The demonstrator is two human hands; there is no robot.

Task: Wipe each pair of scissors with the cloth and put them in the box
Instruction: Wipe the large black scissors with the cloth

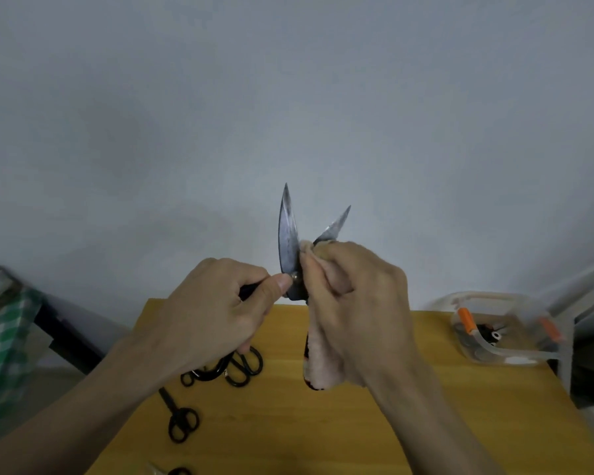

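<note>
Gripping the dark handle of an open pair of scissors point(288, 234), the left hand point(216, 310) curls its fingers point(271, 286) round it, with the thumb pressed just beside the pivot screw. Both blades point upward and stand spread apart: one rises straight above the left thumb, the other tilts off to the right above the right hand point(360, 303). That hand's fingers are clenched on a pale pink cloth point(323, 361), bunched round the base of the tilted blade, so only the blade's tip shows past the knuckles. The rest of the cloth hangs down below the right palm, and a dark red strip, perhaps the second handle, shows along its left edge; I cannot tell for sure.

Below the left hand, on the yellow wooden desk point(460, 423), lie black scissors point(234, 366) in a cluster of handle loops, partly hidden under the wrist. A smaller black pair point(179, 418) lies nearer the person, beneath the left forearm. Well to the right of the right hand, at the desk's far corner, sits a clear plastic box point(504, 330) holding items with orange and black parts, too blurred to name. Far left of the left hand hangs a green checked fabric point(0, 341).
</note>
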